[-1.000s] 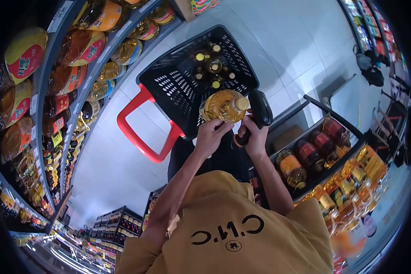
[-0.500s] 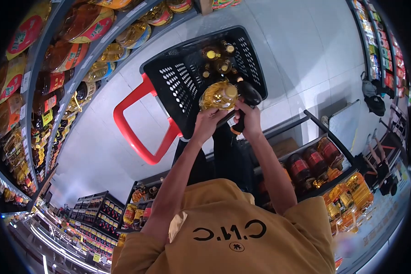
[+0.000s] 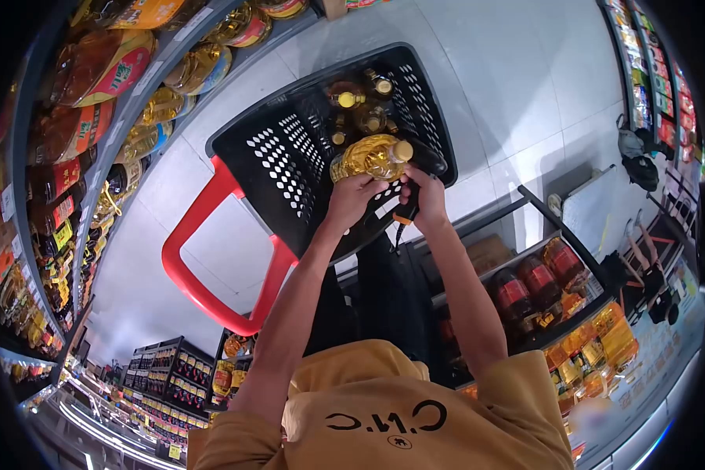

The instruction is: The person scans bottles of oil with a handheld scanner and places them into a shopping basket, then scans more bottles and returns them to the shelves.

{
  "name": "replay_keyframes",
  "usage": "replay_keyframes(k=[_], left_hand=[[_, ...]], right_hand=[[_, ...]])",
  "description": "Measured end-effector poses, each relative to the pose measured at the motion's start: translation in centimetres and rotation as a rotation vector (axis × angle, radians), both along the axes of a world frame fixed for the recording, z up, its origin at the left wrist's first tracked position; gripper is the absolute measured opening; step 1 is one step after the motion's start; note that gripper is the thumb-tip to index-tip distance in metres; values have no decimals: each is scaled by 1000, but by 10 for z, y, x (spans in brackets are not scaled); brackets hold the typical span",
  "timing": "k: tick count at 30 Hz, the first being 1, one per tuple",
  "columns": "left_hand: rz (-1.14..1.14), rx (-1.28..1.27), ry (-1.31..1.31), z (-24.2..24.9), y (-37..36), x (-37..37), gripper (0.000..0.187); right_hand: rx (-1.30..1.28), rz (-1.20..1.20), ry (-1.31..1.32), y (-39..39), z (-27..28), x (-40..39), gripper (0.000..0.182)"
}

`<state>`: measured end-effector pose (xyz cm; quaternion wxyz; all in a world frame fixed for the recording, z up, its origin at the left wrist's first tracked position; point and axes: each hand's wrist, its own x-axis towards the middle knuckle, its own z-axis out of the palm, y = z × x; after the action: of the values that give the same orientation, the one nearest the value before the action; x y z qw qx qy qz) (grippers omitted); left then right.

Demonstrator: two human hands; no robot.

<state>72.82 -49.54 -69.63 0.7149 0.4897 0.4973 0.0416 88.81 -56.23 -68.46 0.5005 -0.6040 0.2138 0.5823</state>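
My left hand (image 3: 352, 200) is closed on the lower side of a clear bottle of golden cooking oil (image 3: 366, 159), whose pale cap leans to the right. Close beside it, my right hand (image 3: 426, 197) wraps round the handle of a black handheld scanner (image 3: 429, 159) with orange trim and a cord at its lower end. The scanner's rounded head lies right of the bottle, partly hidden by it and my fingers. Beneath both hands is a black shopping basket (image 3: 270, 168) with a red handle (image 3: 186, 270). Several smaller capped bottles (image 3: 370, 119) stand inside it.
Shelves of large oil bottles (image 3: 106, 66) curve along the left. A low rack with dark red-labelled bottles (image 3: 536, 276) and golden oil bottles (image 3: 595, 345) is at the right. Pale floor tiles (image 3: 509, 70) stretch ahead; a folding chair (image 3: 642, 266) stands far right.
The basket has shifted left and toward me in view. The oil bottle tips further to the right, and the scanner's head sits lower behind it. Both hands keep their hold.
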Motion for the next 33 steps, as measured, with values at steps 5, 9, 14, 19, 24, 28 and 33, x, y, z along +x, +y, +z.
replay_keyframes(k=[5,9,14,19,24,28,33], left_hand=[[8,-12,52,-11,0,-8,23],[136,-132,140,-38,-5,-28,23],[462,-211,27,-71,-15,-50,23],[769,-250,-128,-112,-13,-61,25],[792,-191,-37,-119,-5,-67,31],[966,-212,-144,-155,-16,-75,34],[1033,-218,-196,-186,-26,-79,37]], right_hand=[[-64,26,39,9,-13,-7,6],[-31,175,16,22,-35,-22,9],[-50,287,25,54,-67,-45,12],[-55,355,66,73,-105,-70,13],[-56,474,76,74,-144,-86,16],[-86,539,138,78,-157,-86,16],[-119,637,170,83,-165,-81,17]])
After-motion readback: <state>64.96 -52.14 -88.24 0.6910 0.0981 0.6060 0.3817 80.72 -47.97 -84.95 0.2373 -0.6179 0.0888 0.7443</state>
